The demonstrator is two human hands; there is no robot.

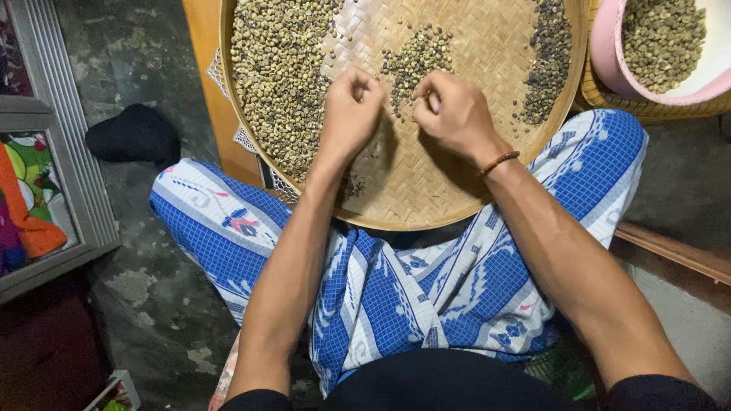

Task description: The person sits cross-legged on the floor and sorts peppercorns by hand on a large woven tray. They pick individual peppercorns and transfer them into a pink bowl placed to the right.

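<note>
A round woven bamboo tray rests on my lap and holds pale green beans. A large heap of beans lies on its left side, a small patch of beans sits in the middle, and a darker strip of beans runs along the right rim. My left hand hovers over the tray's centre with fingers curled together. My right hand, with a brown bracelet on its wrist, is beside it, fingers pinched. Whether either hand pinches a bean is hidden.
A pink bowl with a white inside holds more beans at the top right, set on another woven tray. A dark object lies on the concrete floor at left, next to a grey frame. My legs wear blue patterned cloth.
</note>
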